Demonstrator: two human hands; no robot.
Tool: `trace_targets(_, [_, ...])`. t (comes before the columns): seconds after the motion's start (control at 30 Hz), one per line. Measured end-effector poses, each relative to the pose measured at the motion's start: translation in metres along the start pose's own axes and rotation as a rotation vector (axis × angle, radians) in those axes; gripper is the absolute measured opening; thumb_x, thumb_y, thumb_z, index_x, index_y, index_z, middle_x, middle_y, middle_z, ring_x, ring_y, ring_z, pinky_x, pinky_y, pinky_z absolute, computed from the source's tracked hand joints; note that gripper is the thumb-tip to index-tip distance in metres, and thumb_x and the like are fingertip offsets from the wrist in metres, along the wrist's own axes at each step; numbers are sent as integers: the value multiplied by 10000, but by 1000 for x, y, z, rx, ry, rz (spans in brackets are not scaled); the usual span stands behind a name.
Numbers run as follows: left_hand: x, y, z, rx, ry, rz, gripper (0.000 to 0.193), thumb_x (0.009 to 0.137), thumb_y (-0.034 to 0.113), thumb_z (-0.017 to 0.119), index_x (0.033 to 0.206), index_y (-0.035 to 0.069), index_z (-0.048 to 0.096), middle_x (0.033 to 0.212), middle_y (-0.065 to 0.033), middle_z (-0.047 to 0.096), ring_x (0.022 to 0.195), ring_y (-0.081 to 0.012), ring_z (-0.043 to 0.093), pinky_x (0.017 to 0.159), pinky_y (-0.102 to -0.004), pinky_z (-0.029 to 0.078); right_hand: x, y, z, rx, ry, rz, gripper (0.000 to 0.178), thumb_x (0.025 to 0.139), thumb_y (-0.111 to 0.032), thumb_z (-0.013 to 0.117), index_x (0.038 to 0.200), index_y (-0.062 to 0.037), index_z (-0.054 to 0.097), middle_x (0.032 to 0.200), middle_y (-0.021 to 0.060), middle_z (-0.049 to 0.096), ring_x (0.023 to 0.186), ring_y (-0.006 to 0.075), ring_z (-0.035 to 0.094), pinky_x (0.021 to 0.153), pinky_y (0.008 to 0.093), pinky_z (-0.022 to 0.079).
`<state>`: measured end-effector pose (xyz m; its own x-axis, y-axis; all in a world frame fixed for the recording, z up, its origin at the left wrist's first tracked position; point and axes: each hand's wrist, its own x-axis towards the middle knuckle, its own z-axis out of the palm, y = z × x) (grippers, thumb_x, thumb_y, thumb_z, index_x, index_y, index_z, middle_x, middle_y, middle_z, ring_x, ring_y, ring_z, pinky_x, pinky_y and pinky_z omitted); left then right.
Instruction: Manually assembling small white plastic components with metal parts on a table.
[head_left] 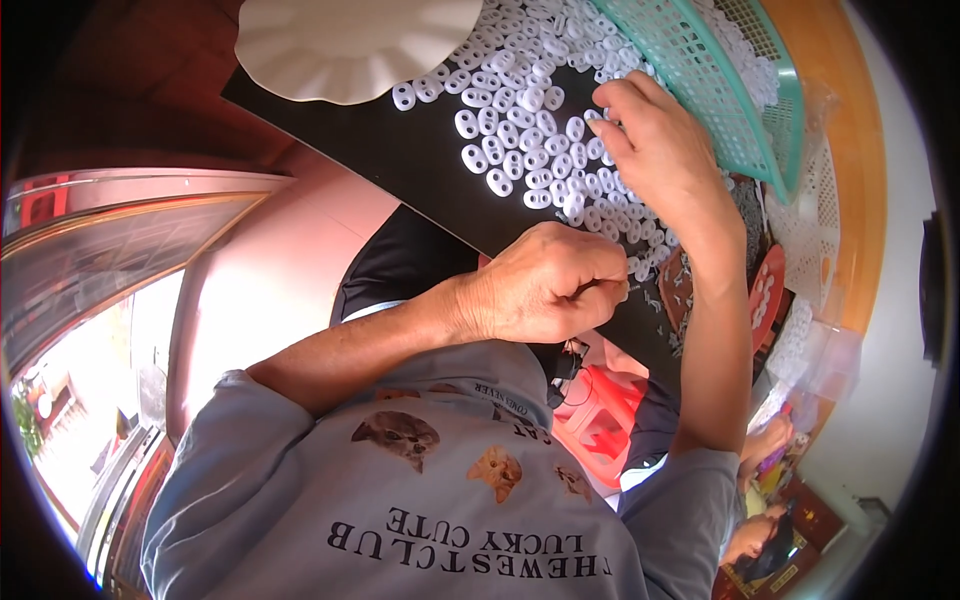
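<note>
Many small white oval plastic pieces with two holes each (508, 137) lie spread over a black tabletop (330, 135). Over their right side reaches my right hand (660, 145), its fingers bent and its thumb apart from the forefinger; no piece shows between them. Closer to my body, at the near edge of the pieces, my left hand (550, 282) is closed in a fist, thumb against the curled fingers. Whatever it may hold is hidden. A teal plastic basket (715, 95) stands just right of my right hand, with more white pieces in it.
A cream scalloped dish (350, 45) sits at the table's far left. Right of my right forearm is a red tray (767, 298) with white pieces. Below the table stands a red plastic stool (600, 425). Another person (760, 535) is at the lower right.
</note>
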<state>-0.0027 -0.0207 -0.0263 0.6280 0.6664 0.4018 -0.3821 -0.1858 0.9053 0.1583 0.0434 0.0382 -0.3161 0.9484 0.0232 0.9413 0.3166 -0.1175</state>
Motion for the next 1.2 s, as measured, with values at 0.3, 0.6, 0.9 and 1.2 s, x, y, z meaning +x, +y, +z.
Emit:
trace_targets(0.3, [-1,2,1,13,22,-21,30,771,-23,529,761,-19,557,695,-136,584,639,-326,601,590,-392,480,1,-5,11,-105,0,-26,129,868,-82,584,977,-13,580,993,121,587,894,376,607,734,471,493])
trace_targets(0.6, [-5,18,-5,-224,45,-303,146,947,64,496,848,-3,579,746,-13,559,694,-89,495,632,-247,401,-45,-3,-23,700,56,187,151,950,-93,571,1053,11,606,813,68,639,725,135,586,660,273,461])
trace_targets(0.9, [0,22,-5,-298,62,-456,155,930,118,493,847,14,571,702,-16,545,599,-50,396,540,-215,300,-119,-21,-29,1167,37,301,143,958,-53,582,1076,17,624,887,-5,625,808,32,546,705,181,429])
trace_targets(1.2, [1,24,-2,-252,50,-458,144,928,95,499,845,4,575,733,-17,548,647,-61,446,559,-216,322,-121,-24,-24,1157,68,276,140,953,-54,591,1068,19,624,853,-17,618,744,30,519,651,184,422])
